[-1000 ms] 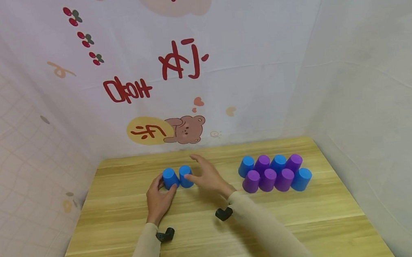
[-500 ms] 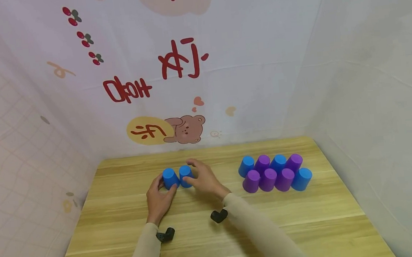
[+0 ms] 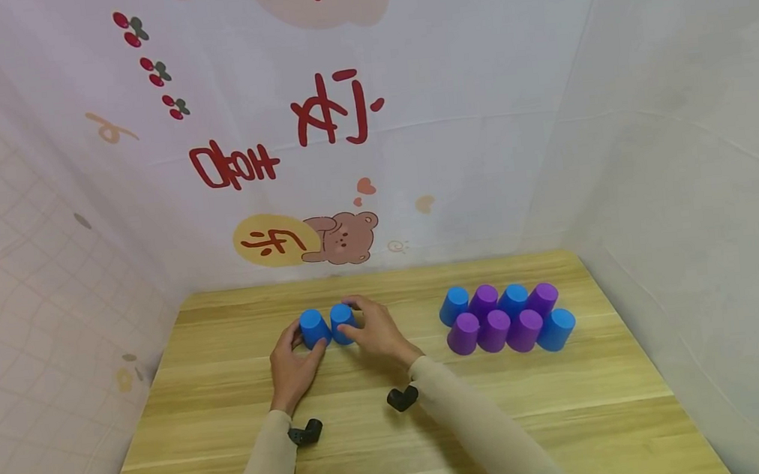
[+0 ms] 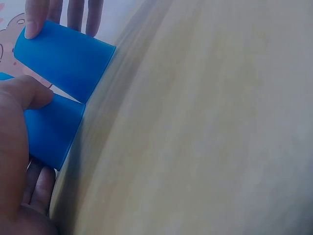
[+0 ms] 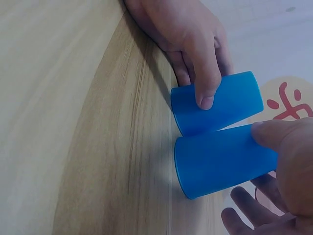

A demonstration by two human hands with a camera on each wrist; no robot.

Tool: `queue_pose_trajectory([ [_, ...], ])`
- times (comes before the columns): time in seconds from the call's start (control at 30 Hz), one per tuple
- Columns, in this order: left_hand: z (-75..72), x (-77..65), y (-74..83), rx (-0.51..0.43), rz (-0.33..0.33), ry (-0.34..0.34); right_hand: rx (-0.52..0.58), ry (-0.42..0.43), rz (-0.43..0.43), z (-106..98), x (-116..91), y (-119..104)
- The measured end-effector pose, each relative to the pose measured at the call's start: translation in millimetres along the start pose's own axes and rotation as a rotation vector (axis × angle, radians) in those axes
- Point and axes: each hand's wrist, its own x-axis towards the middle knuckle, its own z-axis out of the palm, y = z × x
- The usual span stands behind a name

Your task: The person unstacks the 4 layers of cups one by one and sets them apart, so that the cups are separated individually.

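Observation:
Two blue cups stand upside down side by side at the back left of the wooden table, rims nearly meeting. My left hand (image 3: 294,369) grips the left blue cup (image 3: 313,325), thumb on its near side and fingers round the far left side. Around the right blue cup (image 3: 341,315) is my right hand (image 3: 380,335); its thumb presses the near side close to the narrow end, and the fingers reach behind. The right wrist view shows both the left cup (image 5: 234,98) and the right cup (image 5: 220,161) with their wide rims down at the table.
On the right of the table (image 3: 385,455), several upturned purple cups (image 3: 463,335) and blue cups (image 3: 555,331) stand close together in two rows. A white printed cloth (image 3: 466,146) rises behind the table, with cloth walls at both sides.
My right hand has moved slightly left, and its fingers have closed in on the right blue cup. The left hand and both cups keep their places.

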Motion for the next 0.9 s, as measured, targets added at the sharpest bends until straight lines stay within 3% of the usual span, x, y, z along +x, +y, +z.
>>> queue_pose_trajectory([
  [0.57, 1.5, -1.8, 0.0, -0.007, 0.023, 0.01, 0.001, -0.021, 0.001, -2, -1, -1],
  [0.9, 0.9, -2.0, 0.0, 0.003, 0.028, 0.014, 0.02, 0.032, 0.012, -14, -11, -6],
])
